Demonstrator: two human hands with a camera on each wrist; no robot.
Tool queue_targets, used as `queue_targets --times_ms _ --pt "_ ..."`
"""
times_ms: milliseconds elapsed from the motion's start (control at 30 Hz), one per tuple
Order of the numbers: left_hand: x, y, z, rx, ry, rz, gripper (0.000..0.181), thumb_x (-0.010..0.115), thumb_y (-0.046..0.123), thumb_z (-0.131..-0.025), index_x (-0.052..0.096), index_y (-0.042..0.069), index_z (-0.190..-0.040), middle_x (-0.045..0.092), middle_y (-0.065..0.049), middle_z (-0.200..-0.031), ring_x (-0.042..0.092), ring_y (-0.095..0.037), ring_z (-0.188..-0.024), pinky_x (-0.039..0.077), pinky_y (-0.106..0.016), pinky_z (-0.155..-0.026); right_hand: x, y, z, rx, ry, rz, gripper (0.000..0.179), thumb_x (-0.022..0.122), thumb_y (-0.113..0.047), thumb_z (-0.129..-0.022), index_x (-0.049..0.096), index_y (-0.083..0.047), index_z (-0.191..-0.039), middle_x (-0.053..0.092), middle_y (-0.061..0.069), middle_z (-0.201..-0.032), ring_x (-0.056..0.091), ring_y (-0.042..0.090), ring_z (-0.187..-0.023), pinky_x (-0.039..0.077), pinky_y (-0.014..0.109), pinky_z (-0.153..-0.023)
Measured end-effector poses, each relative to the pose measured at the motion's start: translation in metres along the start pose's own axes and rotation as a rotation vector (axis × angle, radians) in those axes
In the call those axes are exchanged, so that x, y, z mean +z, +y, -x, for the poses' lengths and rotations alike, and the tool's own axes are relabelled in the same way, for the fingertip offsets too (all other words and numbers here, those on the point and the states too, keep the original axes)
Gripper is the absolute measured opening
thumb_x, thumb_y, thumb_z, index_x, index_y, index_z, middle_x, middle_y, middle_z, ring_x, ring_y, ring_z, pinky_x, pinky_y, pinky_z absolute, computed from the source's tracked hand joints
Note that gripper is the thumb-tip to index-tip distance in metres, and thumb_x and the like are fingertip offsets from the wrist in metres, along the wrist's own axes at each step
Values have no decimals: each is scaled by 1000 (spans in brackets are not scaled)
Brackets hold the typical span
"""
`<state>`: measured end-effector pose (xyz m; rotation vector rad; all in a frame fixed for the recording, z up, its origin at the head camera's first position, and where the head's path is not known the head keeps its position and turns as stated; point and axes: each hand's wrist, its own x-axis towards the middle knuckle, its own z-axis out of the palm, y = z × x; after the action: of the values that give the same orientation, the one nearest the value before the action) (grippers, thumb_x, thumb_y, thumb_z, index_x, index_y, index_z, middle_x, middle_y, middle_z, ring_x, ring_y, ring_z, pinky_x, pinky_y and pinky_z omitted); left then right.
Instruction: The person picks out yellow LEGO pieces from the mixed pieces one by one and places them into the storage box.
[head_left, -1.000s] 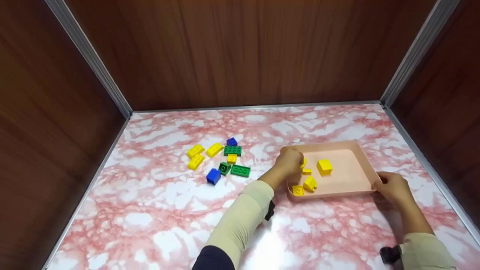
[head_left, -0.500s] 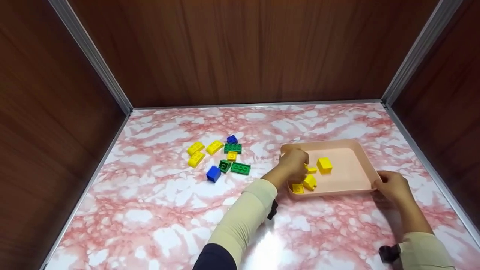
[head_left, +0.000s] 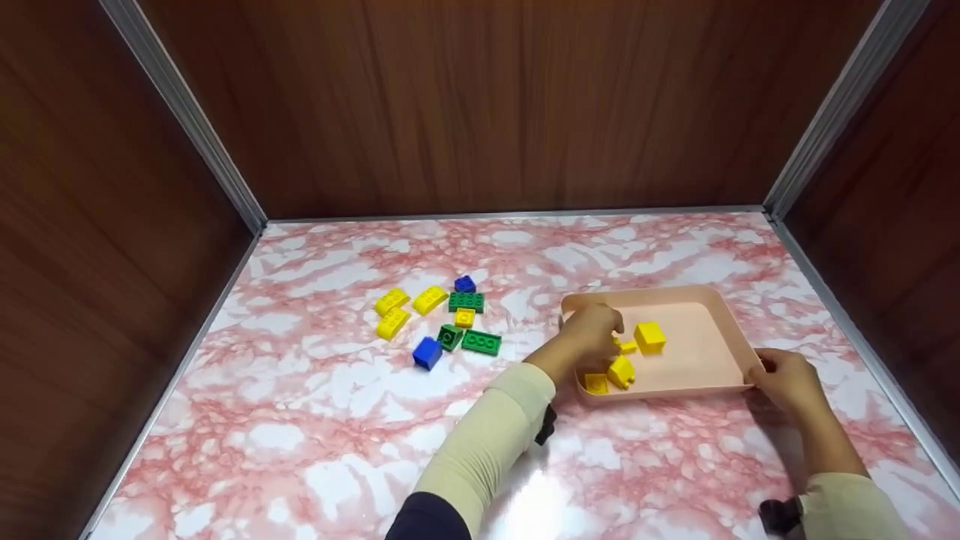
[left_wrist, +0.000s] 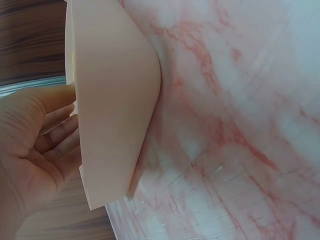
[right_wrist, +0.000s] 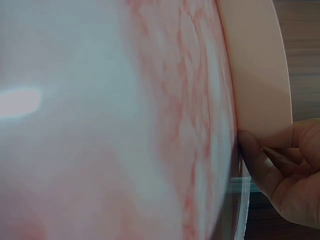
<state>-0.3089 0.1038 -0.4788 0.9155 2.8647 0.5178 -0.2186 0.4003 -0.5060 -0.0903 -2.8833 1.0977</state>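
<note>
A shallow peach tray [head_left: 697,375] holds several yellow toy building bricks, one a tall block [head_left: 649,338]. My left hand [head_left: 592,331] reaches in over the tray's left wall, fingers bent down beside a small yellow brick [head_left: 627,347]. In the left wrist view the tray wall hides the fingertips of the left hand [left_wrist: 42,135], so I cannot tell whether they grip a brick. Nearer the front left corner lie a yellow brick with studs [head_left: 621,371] and a flat square one [head_left: 596,384]. My right hand [head_left: 787,379] pinches the tray's front right corner, thumb and fingers round its wall [right_wrist: 265,100].
Left of the tray, loose bricks lie on the pink marbled table [head_left: 300,420]: several yellow, such as a curved one [head_left: 430,300], green ones like a long brick [head_left: 481,342], and a blue block [head_left: 427,352]. Brown wood-look panels [head_left: 510,112] enclose the back and sides.
My left hand has moved slightly right inside the tray, and the small yellow brick by its fingers has shifted right too. The right hand keeps its hold on the tray corner.
</note>
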Motion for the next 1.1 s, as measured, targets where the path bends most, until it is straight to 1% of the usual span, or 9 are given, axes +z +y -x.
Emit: queue_targets --times_ms 200,333,400,533,600,767,933,1000,1100 --pt "-9 1 1 -20 -6 5 28 78 18 -79 75 14 -106 69 7 -100 60 -8 -92 48 -19 -74 -1 0 -1 17 -4 10 41 58 -2 -84 57 18 -120 66 27 -98 58 22 -80 43 20 -65" --pt "-19 -2 3 -1 30 -42 28 78 25 -80 75 17 -108 71 8 -102 61 -8 -98 44 -25 -83 -2 -1 -1 5 4 21 41 58 -2 -84 57 18 -120 66 28 -99 58 22 -80 43 21 -66" --pt "-24 -5 4 13 45 -40 28 78 27 -82 75 16 -107 71 5 -102 61 -10 -98 44 -26 -85 -2 -1 -1 8 -1 7 41 57 -1 -85 55 19 -121 66 28 -99 59 19 -77 44 20 -64" --pt "-31 -16 8 4 69 24 27 78 24 -83 75 10 -106 71 -1 -101 62 -14 -94 48 -24 -84 -1 0 0 29 -18 -16 42 57 -1 -86 54 19 -123 65 28 -99 60 17 -73 46 22 -62" --pt "-36 -23 12 -6 86 36 27 78 24 -82 75 10 -105 71 -2 -100 62 -15 -93 48 -25 -84 -1 0 0 30 -15 -5 41 57 -1 -86 55 18 -122 66 27 -97 59 18 -73 46 26 -64" --pt "-51 -50 24 -44 140 74 24 75 20 -83 74 8 -104 71 -4 -102 63 -18 -94 49 -29 -85 -1 0 -1 -6 17 37 39 58 -1 -83 59 17 -118 67 24 -93 57 22 -78 45 31 -69" --pt "-65 -88 40 -101 172 144 24 73 18 -85 73 5 -106 70 -9 -106 63 -23 -99 50 -34 -88 -1 2 0 -11 14 20 38 57 -2 -86 58 18 -118 67 23 -91 59 19 -75 45 24 -64" --pt "-69 -104 48 -126 177 147 25 73 18 -86 72 4 -107 70 -10 -107 63 -24 -100 51 -36 -88 -2 3 0 -10 11 19 38 57 -2 -87 57 18 -118 67 23 -91 59 18 -74 45 22 -62" --pt "-74 -125 59 -163 182 116 26 72 17 -86 72 3 -107 70 -11 -107 64 -26 -101 51 -39 -88 -2 2 1 -10 7 24 37 57 -2 -87 57 18 -118 67 24 -92 59 20 -75 46 25 -64"
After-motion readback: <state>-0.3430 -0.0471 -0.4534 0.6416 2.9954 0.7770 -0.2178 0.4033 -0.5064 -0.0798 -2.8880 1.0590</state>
